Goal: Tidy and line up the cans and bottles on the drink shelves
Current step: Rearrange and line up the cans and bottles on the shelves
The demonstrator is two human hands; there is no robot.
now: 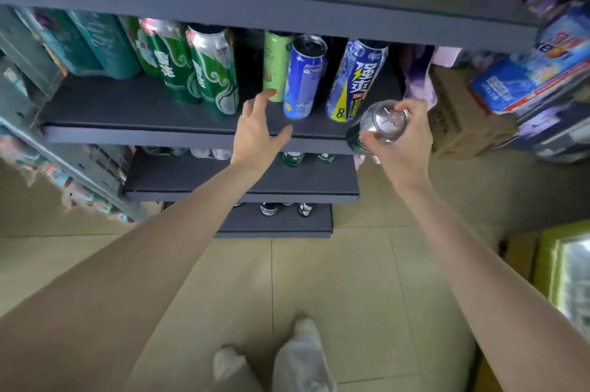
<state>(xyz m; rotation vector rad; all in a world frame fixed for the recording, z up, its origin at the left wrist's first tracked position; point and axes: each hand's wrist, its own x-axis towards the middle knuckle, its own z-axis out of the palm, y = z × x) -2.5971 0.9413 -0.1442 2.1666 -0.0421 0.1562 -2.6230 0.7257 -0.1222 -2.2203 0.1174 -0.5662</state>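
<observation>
I see the held can (378, 126) at centre right of the frame, just off the right end of the grey shelf (143, 133), in the air at the shelf's front edge. Its silver top with the pull tab faces up toward the camera, and its long axis runs from that top down and to the left, so the dark green body slants away below it. My right hand (404, 142) grasps it, fingers and thumb curled round the rim and upper wall. My left hand (257, 133) is at centre frame over the front of the same shelf, released, fingers spread and nearly straight, holding nothing; its fingertips reach near the base of the pale green can (276, 67), and I cannot tell whether they touch it. That can stands upright, with the blue can (305, 78) just right of it and the blue-and-yellow can (356, 82) further right; their tops lean toward the upper frame. Left of the gap stand two green-and-white cans (204, 72), and teal bottles (92, 43) fill the shelf's upper left. Lower shelves at centre carry more green cans (292, 159), only their tops showing.
</observation>
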